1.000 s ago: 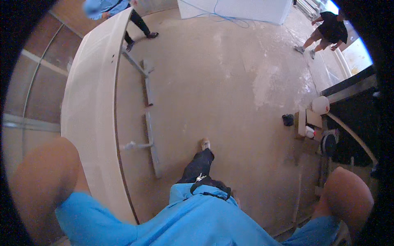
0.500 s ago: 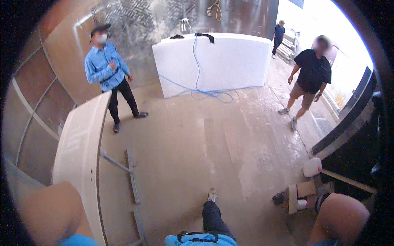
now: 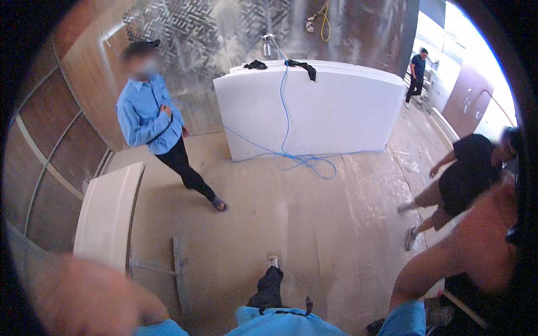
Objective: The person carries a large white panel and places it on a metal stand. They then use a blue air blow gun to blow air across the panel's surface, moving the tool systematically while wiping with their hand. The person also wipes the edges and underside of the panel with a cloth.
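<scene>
At the lower left, my bare left arm (image 3: pixel 89 297) is bent up close to the camera and badly blurred. I cannot make out fingers or a held thing on it. Nearest to that arm is a long pale panel (image 3: pixel 106 213). My right arm (image 3: pixel 448 257), bare below a light blue sleeve (image 3: pixel 406 319), is raised toward the right rim. Its hand runs out of sight there. Below me show my dark trouser leg (image 3: pixel 268 288) and a pale shoe (image 3: pixel 273 261).
White boards (image 3: pixel 314 115) stand stacked ahead; a spray gun (image 3: pixel 268 46) rises behind them. A blue hose (image 3: pixel 314 165) coils on the floor. One person in blue (image 3: pixel 148 120) stands left, one in black (image 3: pixel 471 168) right, another (image 3: pixel 416 75) farther off. A metal stand (image 3: pixel 178 271) lies near the panel.
The view has turned and shifted, so the boards sit lower. My right arm shows higher up along the right rim. The person in blue has stepped forward; the one in black appears farther right.
</scene>
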Demonstrator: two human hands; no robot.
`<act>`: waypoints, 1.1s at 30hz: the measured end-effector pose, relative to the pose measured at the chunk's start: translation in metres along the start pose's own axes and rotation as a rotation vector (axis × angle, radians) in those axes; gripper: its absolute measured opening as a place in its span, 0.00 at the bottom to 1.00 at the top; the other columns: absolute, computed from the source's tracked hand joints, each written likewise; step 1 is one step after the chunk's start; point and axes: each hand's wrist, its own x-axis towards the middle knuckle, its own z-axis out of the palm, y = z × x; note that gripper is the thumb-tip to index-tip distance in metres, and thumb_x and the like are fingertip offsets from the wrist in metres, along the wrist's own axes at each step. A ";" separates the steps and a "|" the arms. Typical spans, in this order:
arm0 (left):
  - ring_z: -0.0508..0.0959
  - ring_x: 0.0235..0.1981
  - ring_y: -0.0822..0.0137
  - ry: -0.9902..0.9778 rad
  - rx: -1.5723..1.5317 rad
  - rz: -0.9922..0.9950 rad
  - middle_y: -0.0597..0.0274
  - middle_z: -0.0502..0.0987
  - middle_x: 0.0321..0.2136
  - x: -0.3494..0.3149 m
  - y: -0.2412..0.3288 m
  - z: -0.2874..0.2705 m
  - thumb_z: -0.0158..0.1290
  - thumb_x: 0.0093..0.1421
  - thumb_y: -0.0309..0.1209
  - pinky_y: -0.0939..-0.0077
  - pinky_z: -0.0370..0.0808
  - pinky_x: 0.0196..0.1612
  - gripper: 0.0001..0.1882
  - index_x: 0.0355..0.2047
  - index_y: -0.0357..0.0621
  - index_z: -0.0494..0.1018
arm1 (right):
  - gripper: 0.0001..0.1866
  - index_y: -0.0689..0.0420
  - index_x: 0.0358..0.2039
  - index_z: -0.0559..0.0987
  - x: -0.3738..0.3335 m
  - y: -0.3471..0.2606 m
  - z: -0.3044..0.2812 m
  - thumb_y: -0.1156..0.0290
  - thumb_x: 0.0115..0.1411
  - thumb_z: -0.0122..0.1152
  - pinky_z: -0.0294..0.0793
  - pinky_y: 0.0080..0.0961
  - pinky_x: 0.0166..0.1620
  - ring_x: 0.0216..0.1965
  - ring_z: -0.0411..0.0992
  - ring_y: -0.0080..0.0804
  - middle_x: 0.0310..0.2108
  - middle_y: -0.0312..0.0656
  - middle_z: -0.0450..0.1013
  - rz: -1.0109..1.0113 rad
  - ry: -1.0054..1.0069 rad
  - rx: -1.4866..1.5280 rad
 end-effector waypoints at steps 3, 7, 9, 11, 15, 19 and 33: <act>0.81 0.46 0.66 0.052 -0.056 -0.562 0.57 0.84 0.40 -0.090 -0.075 0.104 0.51 0.69 0.40 0.74 0.76 0.52 0.19 0.50 0.38 0.78 | 0.23 0.70 0.54 0.79 -0.036 0.111 0.032 0.62 0.74 0.51 0.80 0.32 0.47 0.42 0.80 0.36 0.46 0.53 0.81 0.358 0.152 0.011; 0.83 0.46 0.67 -0.401 -0.353 -1.548 0.60 0.85 0.42 -0.189 -0.136 0.267 0.63 0.64 0.32 0.67 0.78 0.55 0.15 0.50 0.43 0.81 | 0.14 0.62 0.54 0.82 -0.089 0.237 0.077 0.70 0.72 0.60 0.80 0.26 0.45 0.41 0.81 0.27 0.42 0.43 0.83 0.897 -0.132 -0.208; 0.84 0.45 0.66 -0.576 -0.476 -1.655 0.59 0.86 0.42 -0.206 -0.143 0.329 0.63 0.65 0.35 0.69 0.79 0.53 0.15 0.50 0.43 0.81 | 0.14 0.61 0.55 0.82 -0.104 0.294 0.085 0.72 0.72 0.60 0.80 0.26 0.46 0.40 0.82 0.27 0.40 0.42 0.83 0.905 -0.246 -0.313; 0.85 0.45 0.63 -0.728 -0.542 -1.547 0.57 0.86 0.43 -0.206 -0.163 0.372 0.62 0.66 0.39 0.68 0.79 0.53 0.16 0.50 0.45 0.81 | 0.14 0.61 0.55 0.81 -0.111 0.354 0.083 0.73 0.71 0.60 0.80 0.26 0.46 0.40 0.82 0.26 0.39 0.42 0.84 0.858 -0.288 -0.296; 0.85 0.46 0.58 -0.855 -0.509 -1.242 0.56 0.86 0.43 -0.198 -0.254 0.459 0.61 0.67 0.42 0.65 0.80 0.50 0.18 0.52 0.47 0.80 | 0.14 0.60 0.55 0.81 -0.121 0.494 0.071 0.71 0.72 0.61 0.80 0.25 0.44 0.39 0.81 0.26 0.38 0.43 0.83 0.975 -0.164 -0.277; 0.85 0.45 0.54 -0.847 -0.377 -1.207 0.56 0.85 0.42 -0.206 -0.343 0.553 0.60 0.67 0.42 0.62 0.80 0.48 0.18 0.52 0.46 0.79 | 0.15 0.60 0.55 0.81 -0.136 0.644 0.067 0.68 0.72 0.61 0.79 0.24 0.42 0.38 0.80 0.25 0.37 0.42 0.83 1.050 -0.149 -0.239; 0.85 0.43 0.54 -0.672 -0.224 -1.386 0.55 0.85 0.42 -0.202 -0.550 0.714 0.63 0.64 0.39 0.62 0.81 0.47 0.18 0.51 0.46 0.80 | 0.21 0.62 0.55 0.79 -0.079 1.134 0.144 0.57 0.73 0.60 0.79 0.24 0.38 0.38 0.80 0.26 0.40 0.41 0.82 1.023 -0.206 0.047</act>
